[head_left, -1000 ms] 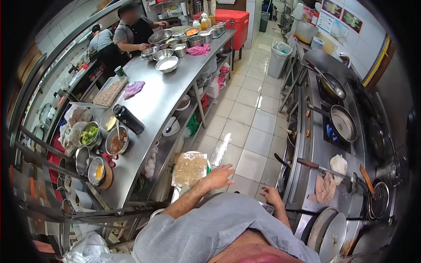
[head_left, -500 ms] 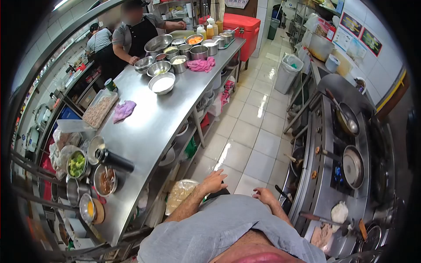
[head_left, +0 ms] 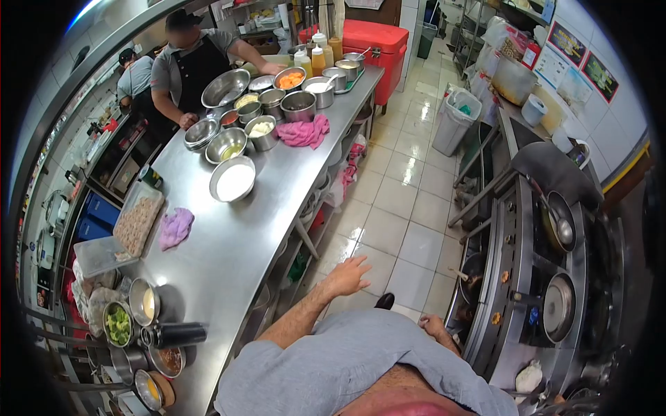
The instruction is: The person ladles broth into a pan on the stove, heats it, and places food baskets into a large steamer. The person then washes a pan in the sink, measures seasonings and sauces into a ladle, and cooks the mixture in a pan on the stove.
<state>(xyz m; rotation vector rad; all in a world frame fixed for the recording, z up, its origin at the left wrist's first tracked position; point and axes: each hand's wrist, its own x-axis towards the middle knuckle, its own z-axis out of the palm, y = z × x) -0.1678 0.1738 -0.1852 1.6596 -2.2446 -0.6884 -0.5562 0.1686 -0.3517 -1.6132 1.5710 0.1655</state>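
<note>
My left hand is held out over the floor beside the steel table, fingers apart, with nothing in it. Low at my right side, my right hand hangs near the stove front; its fingers look curled, and whether they hold anything is hidden. A bowl of white contents, a purple cloth and a black cylinder are on the table. On the stove sit a round pan and a wok with a ladle.
Two people work beyond the table, one beside several bowls. A red cooler stands at its far end. The tiled aisle runs between table and stove, with a grey bin on its right side.
The view has shifted forward along the aisle. My left hand has moved forward and its fingers reach further out; my right hand has dropped lower and curled. A black shoe now shows below.
</note>
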